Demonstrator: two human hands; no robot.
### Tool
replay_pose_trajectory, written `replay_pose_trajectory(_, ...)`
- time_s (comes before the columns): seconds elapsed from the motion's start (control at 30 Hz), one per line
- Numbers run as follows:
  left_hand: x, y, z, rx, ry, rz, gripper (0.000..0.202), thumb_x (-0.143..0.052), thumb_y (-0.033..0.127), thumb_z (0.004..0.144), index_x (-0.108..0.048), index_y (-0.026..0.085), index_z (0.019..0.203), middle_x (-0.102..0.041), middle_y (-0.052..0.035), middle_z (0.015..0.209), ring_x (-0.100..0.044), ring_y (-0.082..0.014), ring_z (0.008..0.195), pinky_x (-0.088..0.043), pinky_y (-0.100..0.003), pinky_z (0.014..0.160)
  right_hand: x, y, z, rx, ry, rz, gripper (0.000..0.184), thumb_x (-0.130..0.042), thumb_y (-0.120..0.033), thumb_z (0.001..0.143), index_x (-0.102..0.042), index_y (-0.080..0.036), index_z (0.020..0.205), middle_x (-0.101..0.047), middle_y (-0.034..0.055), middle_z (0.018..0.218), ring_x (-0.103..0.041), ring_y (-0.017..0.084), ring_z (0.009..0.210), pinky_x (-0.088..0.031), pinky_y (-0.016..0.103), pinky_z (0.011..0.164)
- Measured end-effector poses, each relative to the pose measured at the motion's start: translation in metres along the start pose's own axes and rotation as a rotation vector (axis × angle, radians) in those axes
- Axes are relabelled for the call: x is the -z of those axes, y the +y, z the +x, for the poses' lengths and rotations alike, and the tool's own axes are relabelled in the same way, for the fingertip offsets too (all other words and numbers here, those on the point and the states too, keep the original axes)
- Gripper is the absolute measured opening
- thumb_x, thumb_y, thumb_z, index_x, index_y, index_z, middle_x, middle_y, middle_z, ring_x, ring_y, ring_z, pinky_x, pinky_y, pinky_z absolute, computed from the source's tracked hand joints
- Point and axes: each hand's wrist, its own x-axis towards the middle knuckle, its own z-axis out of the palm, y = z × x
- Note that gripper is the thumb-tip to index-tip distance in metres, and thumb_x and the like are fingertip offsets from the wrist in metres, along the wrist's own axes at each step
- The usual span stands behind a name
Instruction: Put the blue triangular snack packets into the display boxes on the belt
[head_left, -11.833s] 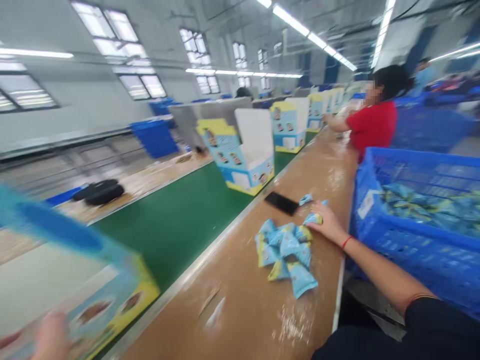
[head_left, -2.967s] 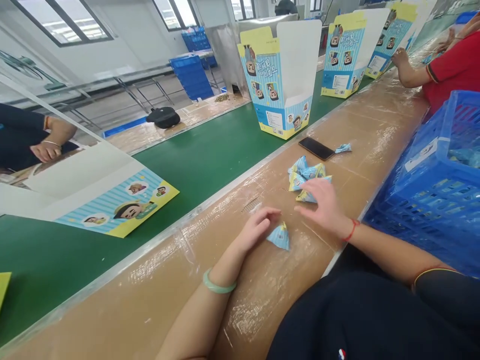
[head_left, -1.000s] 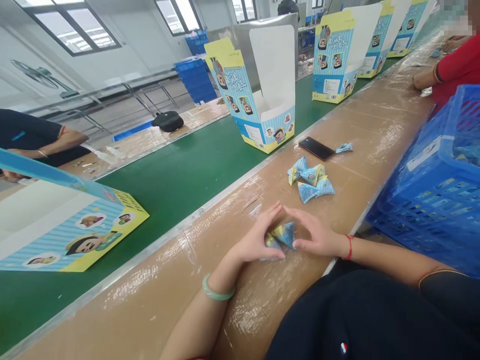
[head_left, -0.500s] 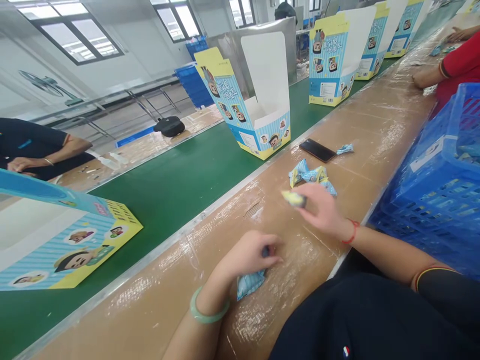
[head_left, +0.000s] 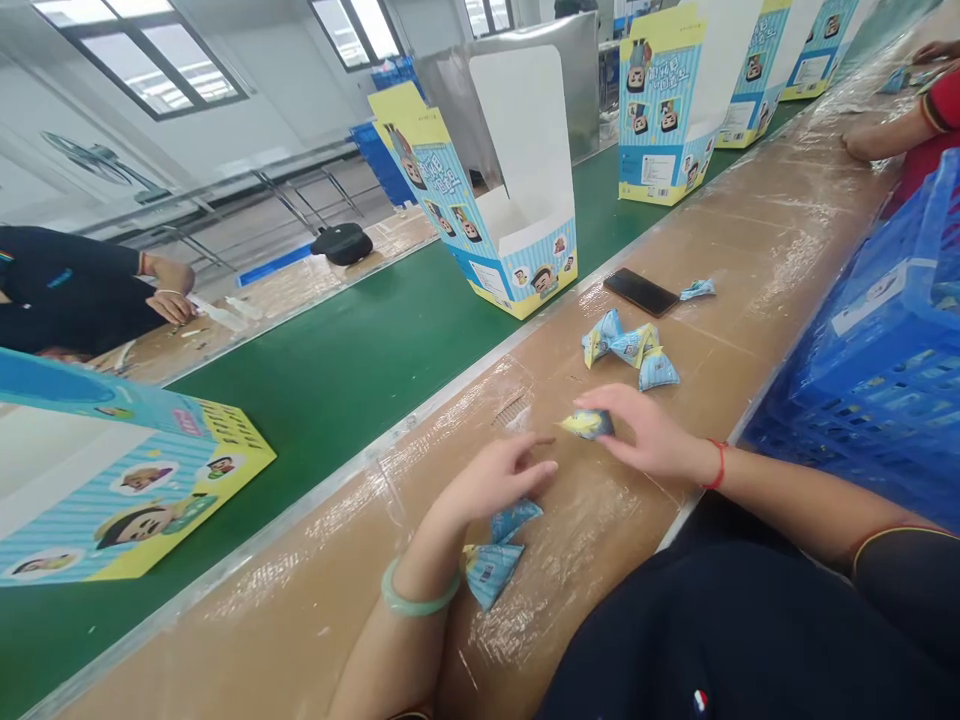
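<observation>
Sachets (head_left: 494, 575) glossy plastic film; tabletop (head_left: 300, 600) under shiny clear wrap; carton (head_left: 536, 275) smooth printed card; crate (head_left: 855, 350) smooth plastic; belt (head_left: 360, 370) matt.

I wear a dark short-sleeved shirt (head_left: 705, 625) with yellow-and-red sleeve trim (head_left: 896, 532) and a small red, white and blue mark (head_left: 700, 702), a pale green bangle (head_left: 412, 605) on my left wrist (head_left: 429, 545) and a red cord (head_left: 721, 465) on my right.

Black phone (head_left: 640, 291) lying flat. On the far table (head_left: 281, 285): black pouch or cap (head_left: 343, 243), unclear which; person in dark shirt (head_left: 75, 285) at left. Behind: fan (head_left: 101, 165), window (head_left: 146, 65), blue bin (head_left: 371, 158), metal panel (head_left: 583, 85). Red sleeve (head_left: 949, 95), right edge.
</observation>
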Motion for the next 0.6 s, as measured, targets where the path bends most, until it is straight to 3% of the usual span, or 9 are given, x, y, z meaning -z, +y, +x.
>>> replay_pose_trajectory(0.1, -0.007, 0.003, 0.012, -0.127, 0.208, 0.030, 0.059, -0.070, 0.042, 0.083, -0.059, 0.022, 0.137, -0.070, -0.0083, 0.111, -0.060, -0.0157, 0.074, -0.050, -0.030, 0.070, -0.007, -0.001, 0.000, -0.009, -0.019, 0.117, 0.042, -0.058, -0.012, 0.091, -0.058, -0.020, 0.131, -0.067, 0.0124, 0.131, -0.061, 0.024, 0.127, -0.051, 0.047, 0.110)
replay_pose_trajectory(0.23, -0.014, 0.005, 0.022, -0.164, 0.178, 0.066, 0.023, -0.063, 0.035, 0.085, -0.073, 0.018, 0.096, -0.066, -0.0022, 0.078, -0.054, -0.0150, 0.070, -0.043, -0.028, 0.067, -0.019, -0.001, 0.004, -0.036, 0.054, 0.090, 0.019, -0.067, -0.028, 0.094, -0.069, -0.020, 0.111, -0.061, 0.0143, 0.134, -0.059, 0.026, 0.125, -0.052, 0.045, 0.104)
replay_pose_trajectory(0.3, -0.015, 0.006, 0.023, -0.151, 0.194, 0.092, 0.026, -0.061, 0.040, 0.088, -0.071, 0.017, 0.080, -0.061, -0.0006, 0.068, -0.050, -0.0140, 0.066, -0.039, -0.027, 0.063, -0.021, 0.002, 0.006, -0.005, 0.044, -0.072, 0.014, -0.064, -0.030, 0.097, -0.073, -0.020, 0.101, -0.066, 0.0124, 0.114, -0.062, 0.024, 0.108, -0.054, 0.042, 0.092)
replay_pose_trajectory(0.37, -0.014, 0.006, 0.023, -0.142, 0.210, 0.082, 0.036, -0.060, 0.047, 0.089, -0.067, 0.017, 0.071, -0.059, -0.0002, 0.063, -0.048, -0.0134, 0.064, -0.037, -0.026, 0.061, -0.017, 0.005, 0.010, 0.055, -0.038, -0.227, 0.020, -0.058, -0.024, 0.100, -0.074, -0.018, 0.091, -0.066, 0.0087, 0.087, -0.060, 0.022, 0.086, -0.052, 0.037, 0.077)
replay_pose_trajectory(0.47, -0.008, 0.007, 0.022, -0.154, 0.249, -0.035, 0.036, -0.061, 0.051, 0.089, -0.073, 0.017, 0.085, -0.066, -0.0023, 0.072, -0.054, -0.0146, 0.066, -0.041, -0.026, 0.062, 0.007, 0.006, 0.018, 0.073, -0.072, -0.205, 0.028, -0.055, -0.024, 0.102, -0.071, -0.017, 0.081, -0.065, 0.0058, 0.073, -0.058, 0.019, 0.072, -0.048, 0.032, 0.066)
replay_pose_trajectory(0.53, -0.003, 0.005, 0.022, -0.144, 0.353, -0.162, 0.041, -0.063, 0.053, 0.088, -0.073, 0.018, 0.105, -0.071, -0.0049, 0.084, -0.060, -0.0167, 0.072, -0.048, -0.029, 0.068, 0.036, 0.000, 0.024, 0.002, 0.095, -0.005, 0.030, -0.052, -0.031, 0.104, -0.069, -0.018, 0.083, -0.067, 0.0039, 0.076, -0.061, 0.017, 0.070, -0.049, 0.030, 0.064)
replay_pose_trajectory(0.6, 0.002, 0.001, 0.023, -0.099, 0.484, -0.252, 0.044, -0.062, 0.055, 0.089, -0.072, 0.017, 0.109, -0.071, -0.0062, 0.087, -0.063, -0.0182, 0.075, -0.052, -0.032, 0.073, 0.066, -0.009, 0.028, -0.035, 0.274, 0.157, 0.027, -0.054, -0.036, 0.104, -0.066, -0.020, 0.085, -0.067, 0.0018, 0.078, -0.062, 0.016, 0.070, -0.050, 0.029, 0.062)
